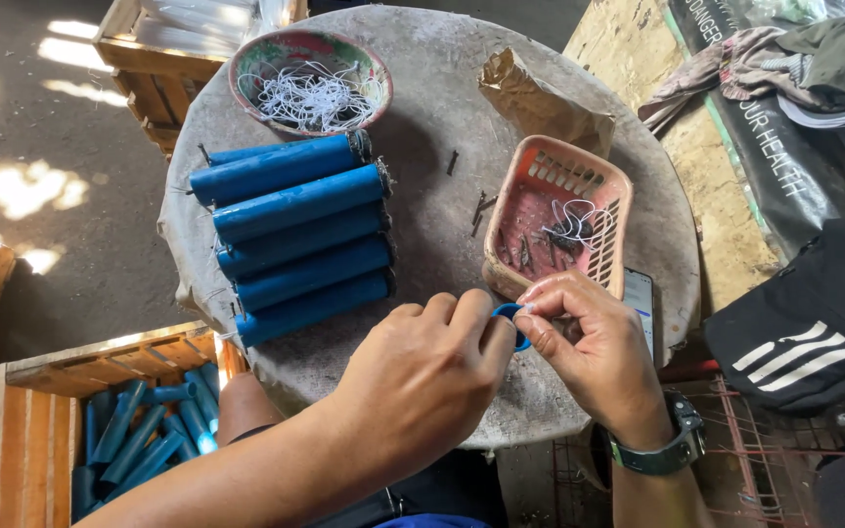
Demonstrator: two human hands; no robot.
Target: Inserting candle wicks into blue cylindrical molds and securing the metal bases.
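My left hand (422,376) and my right hand (584,347) meet over the near edge of a round grey table (442,196). Both pinch one blue tube (511,315), of which only the end shows between the fingers. A dark watch is on my right wrist. Several long blue tubes (295,235) lie side by side on the table to the left of my hands. A pink plastic basket (559,220) holding white string and small dark pieces sits just beyond my right hand.
A bowl of white strings (310,83) stands at the table's far side, next to a crumpled brown paper bag (540,98). A wooden crate with blue tubes (139,430) is at lower left. A phone (640,298) lies by the basket. Clothes and a dark bag lie at right.
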